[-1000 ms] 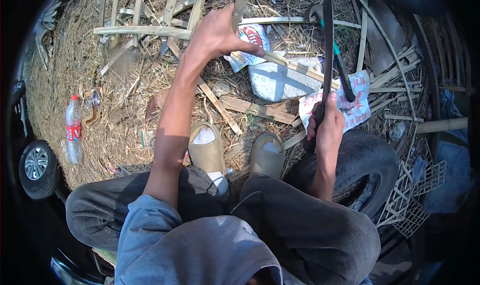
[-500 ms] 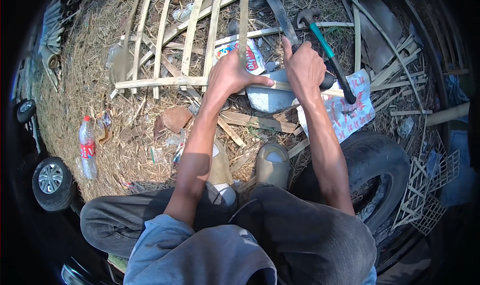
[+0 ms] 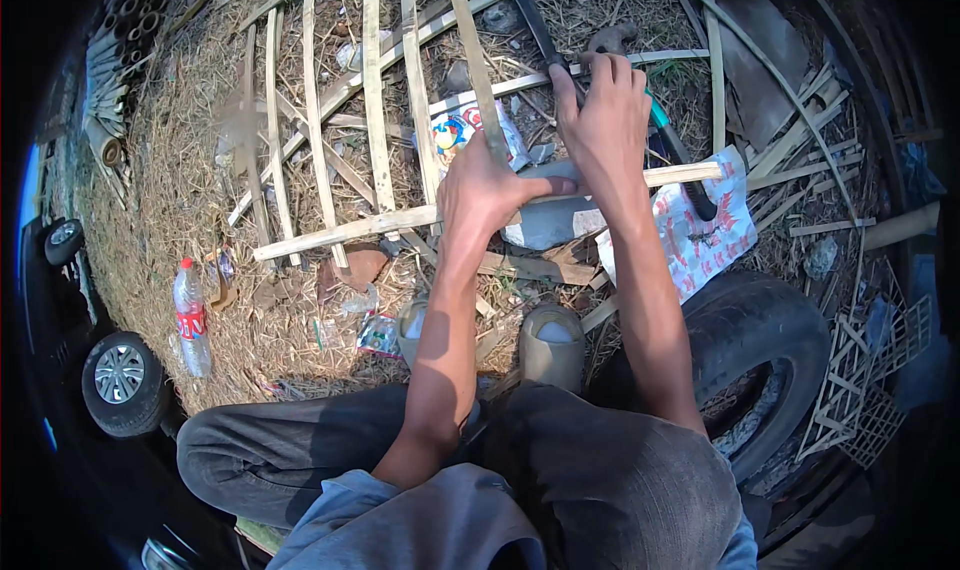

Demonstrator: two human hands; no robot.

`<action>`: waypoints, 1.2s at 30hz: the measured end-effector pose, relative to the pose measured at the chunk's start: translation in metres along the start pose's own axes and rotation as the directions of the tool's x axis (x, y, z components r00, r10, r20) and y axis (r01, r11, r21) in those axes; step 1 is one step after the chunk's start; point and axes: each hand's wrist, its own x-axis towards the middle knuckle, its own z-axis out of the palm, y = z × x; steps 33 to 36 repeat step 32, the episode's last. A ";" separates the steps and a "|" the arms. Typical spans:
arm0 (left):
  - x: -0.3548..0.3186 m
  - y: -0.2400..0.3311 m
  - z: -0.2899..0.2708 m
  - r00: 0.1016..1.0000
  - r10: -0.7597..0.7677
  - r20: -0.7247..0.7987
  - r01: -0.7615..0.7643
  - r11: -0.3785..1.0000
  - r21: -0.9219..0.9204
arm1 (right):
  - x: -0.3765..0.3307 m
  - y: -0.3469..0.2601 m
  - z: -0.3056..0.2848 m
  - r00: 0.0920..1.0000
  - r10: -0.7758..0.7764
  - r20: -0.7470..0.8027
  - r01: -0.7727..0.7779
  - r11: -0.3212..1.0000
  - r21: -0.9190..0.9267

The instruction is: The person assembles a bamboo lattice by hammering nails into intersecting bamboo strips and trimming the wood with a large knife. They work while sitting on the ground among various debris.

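My left hand [image 3: 484, 192] is closed around a pale bamboo strip [image 3: 360, 228] and the upright strip crossing it, thumb stretched along the joint. The lower strip runs over a grey block [image 3: 545, 222], and several upright strips [image 3: 375, 100] fan out from it in a lattice. Fingers curled, my right hand [image 3: 605, 125] grips a machete, whose dark blade [image 3: 530, 15] points away from me; its handle is hidden under the hand. Beside my right fingers lies a hammer [image 3: 672, 130] with a green and black handle, its head just beyond them.
A black tyre [image 3: 770, 315] lies by my right knee, near a printed sheet [image 3: 706, 235]. Plastic lattice pieces [image 3: 850, 390] are at far right. A bottle [image 3: 190, 320] stands on dry grass at left, near a car wheel [image 3: 122, 382]. Loose strips [image 3: 800, 140] lie at right.
The strip lattice has tilted, its left end coming lower and nearer me. My right hand and the machete blade have shifted slightly left and away. My left hand has moved right and nearer.
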 end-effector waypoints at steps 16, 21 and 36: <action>0.010 -0.029 -0.015 0.999 0.038 -0.024 -0.043 0.956 -0.289 | -0.026 -0.002 -0.052 0.921 0.117 0.372 -0.145 0.988 0.050; 0.005 -0.035 -0.011 1.000 0.023 0.002 -0.022 0.966 -0.258 | -0.037 0.004 -0.048 0.880 0.258 0.398 -0.328 0.937 0.118; 0.007 -0.002 -0.028 0.983 0.171 -0.072 -0.185 0.906 -0.380 | -0.038 0.030 -0.054 0.849 0.282 0.447 -0.522 0.579 0.626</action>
